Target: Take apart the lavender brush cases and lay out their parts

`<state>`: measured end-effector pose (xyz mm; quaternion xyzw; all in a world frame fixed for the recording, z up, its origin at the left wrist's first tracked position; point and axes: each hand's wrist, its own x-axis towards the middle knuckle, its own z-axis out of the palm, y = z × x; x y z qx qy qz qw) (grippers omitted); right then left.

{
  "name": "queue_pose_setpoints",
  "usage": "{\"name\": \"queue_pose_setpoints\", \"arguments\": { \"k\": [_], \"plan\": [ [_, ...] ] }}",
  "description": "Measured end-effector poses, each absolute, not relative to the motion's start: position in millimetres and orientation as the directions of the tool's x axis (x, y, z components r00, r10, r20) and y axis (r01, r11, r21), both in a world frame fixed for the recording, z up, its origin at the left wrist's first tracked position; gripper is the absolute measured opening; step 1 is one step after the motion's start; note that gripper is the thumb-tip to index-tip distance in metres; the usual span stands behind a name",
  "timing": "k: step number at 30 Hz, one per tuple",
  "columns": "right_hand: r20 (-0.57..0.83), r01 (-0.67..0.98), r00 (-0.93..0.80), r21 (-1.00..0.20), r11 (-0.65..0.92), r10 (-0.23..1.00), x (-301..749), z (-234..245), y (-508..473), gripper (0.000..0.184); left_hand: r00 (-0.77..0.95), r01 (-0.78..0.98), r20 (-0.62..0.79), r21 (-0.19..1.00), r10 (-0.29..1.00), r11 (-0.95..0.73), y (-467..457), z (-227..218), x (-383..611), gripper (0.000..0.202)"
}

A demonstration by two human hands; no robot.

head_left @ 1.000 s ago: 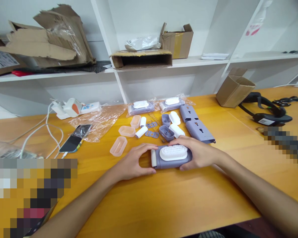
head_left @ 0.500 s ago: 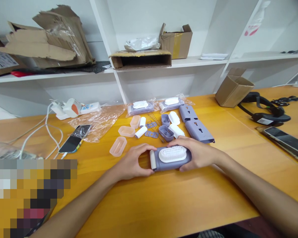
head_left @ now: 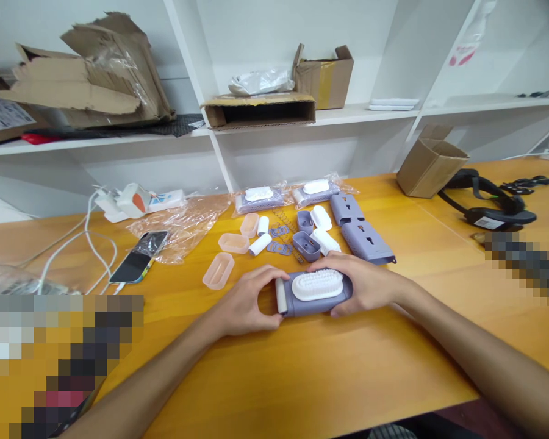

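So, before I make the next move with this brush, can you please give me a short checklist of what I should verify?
1. Grip on the brush: ok, left hand and right hand hold it from opposite ends.
2. White bristle head: ok, it sits on the lilac body.
3. White end piece: cannot tell if it is fully seated.
4. Underside of the brush: cannot tell, it is hidden.
5. Lilac cup: ok, it lies just beyond the brush, not touching it.
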<state>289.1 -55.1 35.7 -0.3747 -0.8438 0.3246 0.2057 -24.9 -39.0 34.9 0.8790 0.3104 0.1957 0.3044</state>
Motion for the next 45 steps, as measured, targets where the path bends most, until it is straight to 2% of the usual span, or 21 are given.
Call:
{"name": "queue_pose_setpoints", "arguments": {
  "k": [10, 16, 22, 28, 45],
  "plan": [
    [0.098, 0.5, -0.63, -0.708, 0.499, 0.771, 291.3, 34.2, -54.3, 0.084, 0.726, 0.45, 0.134, 0.649, 0.674, -0.614, -37.5, 36.2, -25.5, 0.065],
    [0.099, 0.516, -0.619, -0.696, 0.499, 0.779, 292.2, 33.4, -52.4, 0.087, 0.745, 0.386, 0.185, 0.663, 0.64, -0.641, -35.5, 35.3, -27.1, 0.067],
    [0.122, 0.501, -0.63, -0.691, 0.521, 0.767, 292.3, 32.5, -52.4, 0.088, 0.735, 0.355, 0.177, 0.721, 0.654, -0.595, -29.8, 33.4, -31.5, 0.066],
    [0.083, 0.529, -0.618, -0.691, 0.492, 0.782, 291.5, 35.4, -53.4, 0.085, 0.695, 0.348, 0.177, 0.765, 0.697, -0.542, -26.7, 29.3, -33.6, 0.068],
    [0.084, 0.518, -0.633, -0.693, 0.502, 0.77, 292.6, 33.0, -52.8, 0.089, 0.702, 0.374, 0.261, 0.656, 0.663, -0.655, -41.9, 30.4, -28.1, 0.055]
  ]
}}
